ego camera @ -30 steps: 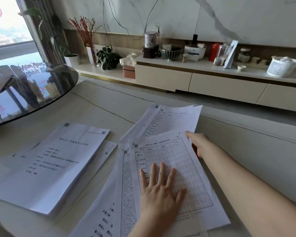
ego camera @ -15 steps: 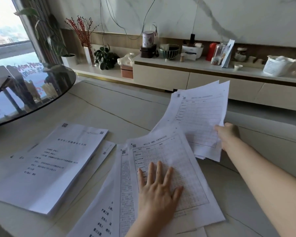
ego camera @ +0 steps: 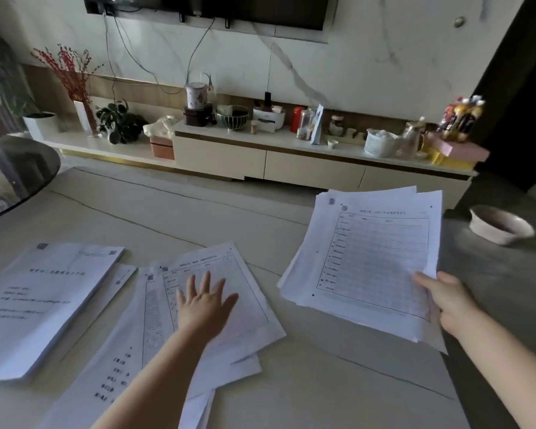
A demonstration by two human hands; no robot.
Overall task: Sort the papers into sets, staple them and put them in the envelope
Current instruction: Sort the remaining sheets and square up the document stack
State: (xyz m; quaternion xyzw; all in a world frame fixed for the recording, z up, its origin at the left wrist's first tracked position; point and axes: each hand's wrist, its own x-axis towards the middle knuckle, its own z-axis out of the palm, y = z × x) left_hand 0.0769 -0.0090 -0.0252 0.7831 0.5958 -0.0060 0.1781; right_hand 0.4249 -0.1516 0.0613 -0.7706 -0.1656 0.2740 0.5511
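Observation:
My left hand (ego camera: 205, 301) lies flat, fingers spread, on the top sheet of a loose pile of printed forms (ego camera: 248, 308) in the middle of the pale table. My right hand (ego camera: 446, 300) grips the lower right corner of a bundle of form sheets (ego camera: 369, 258), held up above the table at the right. A thicker stack with a text cover page (ego camera: 44, 301) lies at the left, with another sheet (ego camera: 123, 277) peeking out from under it. No stapler or envelope is in view.
A dark glass round table (ego camera: 19, 174) overlaps the far left. A white bowl (ego camera: 498, 224) stands at the far right. Beyond the table runs a low cabinet (ego camera: 291, 165) crowded with jars, plants and boxes.
My right hand pulled a bundle of forms out from the middle pile, lifted it and carried it to the right. My left hand stayed pressed on the pile. The view tilted up.

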